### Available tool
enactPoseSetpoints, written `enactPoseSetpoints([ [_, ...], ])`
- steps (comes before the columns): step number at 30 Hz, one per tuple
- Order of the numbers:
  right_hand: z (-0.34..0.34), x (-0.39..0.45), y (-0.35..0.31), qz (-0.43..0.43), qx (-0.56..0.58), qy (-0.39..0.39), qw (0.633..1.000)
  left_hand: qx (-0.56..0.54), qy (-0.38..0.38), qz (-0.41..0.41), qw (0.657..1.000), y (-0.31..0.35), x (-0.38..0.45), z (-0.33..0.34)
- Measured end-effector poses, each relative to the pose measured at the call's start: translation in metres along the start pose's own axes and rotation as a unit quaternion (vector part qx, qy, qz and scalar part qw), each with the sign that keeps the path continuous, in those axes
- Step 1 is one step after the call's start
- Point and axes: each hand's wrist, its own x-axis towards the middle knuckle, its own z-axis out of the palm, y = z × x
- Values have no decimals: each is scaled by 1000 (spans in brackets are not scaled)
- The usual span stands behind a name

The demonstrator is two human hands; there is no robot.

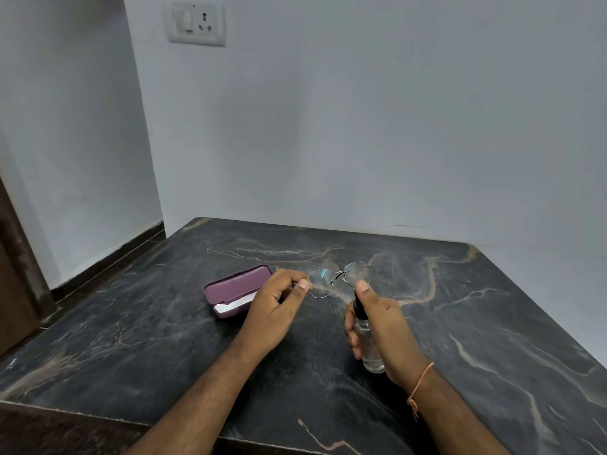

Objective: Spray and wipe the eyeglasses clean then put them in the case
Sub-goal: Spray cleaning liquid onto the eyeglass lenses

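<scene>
Head view: both hands over the table.
Left hand: pinches the glasses at one lens edge, apparently held above the table.
Right hand: grip around spray bottle, forefinger on nozzle.
Case: open, left of the hands, white cloth inside.

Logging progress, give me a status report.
Left hand pinches eyeglasses. Right hand grips spray bottle, aimed at lenses. Case open, nothing blocking.
</scene>
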Motion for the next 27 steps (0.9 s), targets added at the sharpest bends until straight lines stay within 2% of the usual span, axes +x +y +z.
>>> enactPoseSetpoints([
  [11,-1,0,-1,4,41,10,999,-1,7,-2,1000,0,0,0],
  [27,-4,5,4,-63,-26,94,993,-5,-4,-5,1000,-1,0,0],
])
